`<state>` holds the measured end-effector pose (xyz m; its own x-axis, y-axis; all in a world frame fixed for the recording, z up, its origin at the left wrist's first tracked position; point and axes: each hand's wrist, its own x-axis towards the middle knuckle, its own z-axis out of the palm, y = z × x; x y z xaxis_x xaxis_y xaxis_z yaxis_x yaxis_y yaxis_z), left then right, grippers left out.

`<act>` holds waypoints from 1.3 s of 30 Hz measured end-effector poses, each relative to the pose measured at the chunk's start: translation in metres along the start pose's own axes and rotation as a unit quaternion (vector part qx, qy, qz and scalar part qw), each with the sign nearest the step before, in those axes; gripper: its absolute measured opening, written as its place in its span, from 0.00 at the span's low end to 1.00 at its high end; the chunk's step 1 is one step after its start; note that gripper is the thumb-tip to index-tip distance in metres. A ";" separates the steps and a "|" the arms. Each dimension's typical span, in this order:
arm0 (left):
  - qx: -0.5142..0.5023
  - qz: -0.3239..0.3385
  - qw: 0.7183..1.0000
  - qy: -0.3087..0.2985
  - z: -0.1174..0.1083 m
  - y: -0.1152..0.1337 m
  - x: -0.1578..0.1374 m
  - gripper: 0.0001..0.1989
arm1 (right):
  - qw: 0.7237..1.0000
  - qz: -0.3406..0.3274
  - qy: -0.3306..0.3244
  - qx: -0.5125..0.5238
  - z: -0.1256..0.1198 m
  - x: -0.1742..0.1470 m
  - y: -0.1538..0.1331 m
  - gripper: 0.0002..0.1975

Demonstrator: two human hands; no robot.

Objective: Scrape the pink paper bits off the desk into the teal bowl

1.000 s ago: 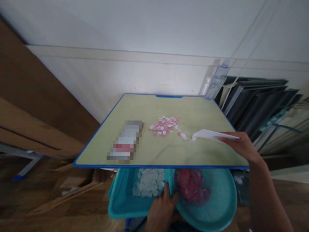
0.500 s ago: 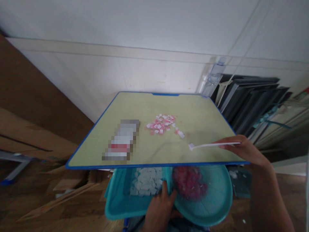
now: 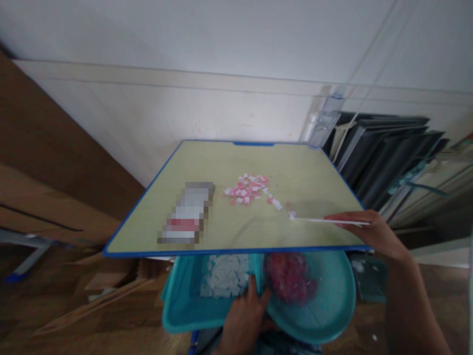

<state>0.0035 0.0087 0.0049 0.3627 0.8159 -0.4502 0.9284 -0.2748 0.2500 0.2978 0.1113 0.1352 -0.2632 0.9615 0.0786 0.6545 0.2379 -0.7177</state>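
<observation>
- Head view: your right hand pinches the near end of a white card, fingers closed on it above the right side of the table.
- A second ago the card showed you a broad face; now you see it nearly edge-on, as a thin line pointing left.
- That puts its far tip at a small white scrap. You cannot tell whether the two are stuck together or only line up from this angle, nor whether the scrap is raised.
- For your work, this means card and scrap both sit apart from the pink and white pile, which looks unchanged in the middle of the table. Another white scrap lies between, nearer the pile.
- Your left hand stays low, where the square-cornered tray meets the round bowl. One finger points up along the tray's side; you cannot tell if the hand grips anything.
- White pieces lie loose in the tray, and a pink heap sits in the bowl.
- Left of the pile lies a blurred-out oblong; a clear bottle stands by the far right corner.
</observation>
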 end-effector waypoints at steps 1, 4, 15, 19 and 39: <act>0.001 0.000 1.000 0.000 0.000 0.000 0.000 0.32 | 1.000 -0.004 -0.011 0.006 -0.001 -0.001 -0.001 0.15; 0.004 0.000 1.000 0.003 0.001 0.000 0.000 0.32 | 1.000 -0.017 -0.022 0.004 -0.002 -0.003 -0.003 0.14; 0.006 0.007 1.000 -0.004 -0.004 0.001 0.000 0.32 | 1.000 0.001 -0.030 -0.005 -0.005 -0.010 -0.002 0.13; 0.014 0.010 1.000 0.008 -0.004 0.001 0.000 0.32 | 0.999 0.005 -0.032 -0.003 -0.005 -0.012 -0.003 0.14; 0.026 0.011 1.000 0.013 0.009 -0.003 0.005 0.33 | 0.995 0.001 -0.092 0.027 -0.013 -0.013 0.007 0.14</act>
<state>0.0029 0.0090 -0.0059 0.3824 0.8219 -0.4223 0.9230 -0.3190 0.2150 0.3152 0.1024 0.1377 -0.3904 0.9194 -0.0474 0.6182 0.2236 -0.7536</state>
